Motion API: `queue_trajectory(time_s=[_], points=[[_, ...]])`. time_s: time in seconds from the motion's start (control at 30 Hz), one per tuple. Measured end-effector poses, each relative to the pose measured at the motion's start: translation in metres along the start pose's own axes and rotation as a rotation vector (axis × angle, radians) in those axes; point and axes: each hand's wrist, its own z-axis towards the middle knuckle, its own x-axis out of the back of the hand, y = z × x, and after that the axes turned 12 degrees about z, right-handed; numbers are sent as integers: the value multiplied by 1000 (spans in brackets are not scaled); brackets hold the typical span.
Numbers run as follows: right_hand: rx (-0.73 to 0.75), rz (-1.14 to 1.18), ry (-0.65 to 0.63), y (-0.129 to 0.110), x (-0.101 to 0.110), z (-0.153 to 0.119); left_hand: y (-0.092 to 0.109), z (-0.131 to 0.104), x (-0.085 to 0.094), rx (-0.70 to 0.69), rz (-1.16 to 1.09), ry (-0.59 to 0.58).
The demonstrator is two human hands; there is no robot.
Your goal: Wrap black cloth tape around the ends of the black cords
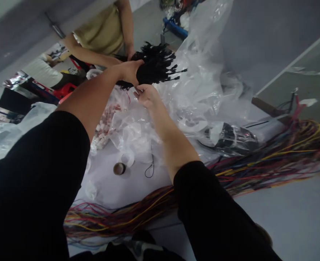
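Observation:
My left hand (pixel 131 72) reaches far across the table and is wrapped around a thick bundle of black cords (pixel 157 65). The cords' loose ends fan out to the right. Just below the bundle is my right hand (pixel 148 96), its fingers loosely curled and apart. Nothing shows between them, and I cannot tell whether the fingertips touch the bundle. A person (pixel 100 32) stands opposite, with hands close behind the bundle's left end; their grip is partly hidden. Clear plastic bags (pixel 138 125) lie under my hands.
Long multicoloured wires (pixel 149 208) run across the table's near side. A tape roll (pixel 119 168) and a thin black loop (pixel 149 171) lie in the middle. At the right is a plastic-wrapped black pack (pixel 234 139). Small pale pieces (pixel 104 125) sit in a bag at left.

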Motion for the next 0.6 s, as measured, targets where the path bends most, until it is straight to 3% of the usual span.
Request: queue_trajectory(time_s=[0.17, 0.4, 0.6], points=[[20, 47, 46, 9, 21, 12, -3, 15, -11, -52, 265, 6], [39, 50, 14, 13, 32, 16, -20, 41, -41, 8, 244, 40], [44, 6, 21, 13, 32, 15, -21, 58, -68, 67, 145, 107]])
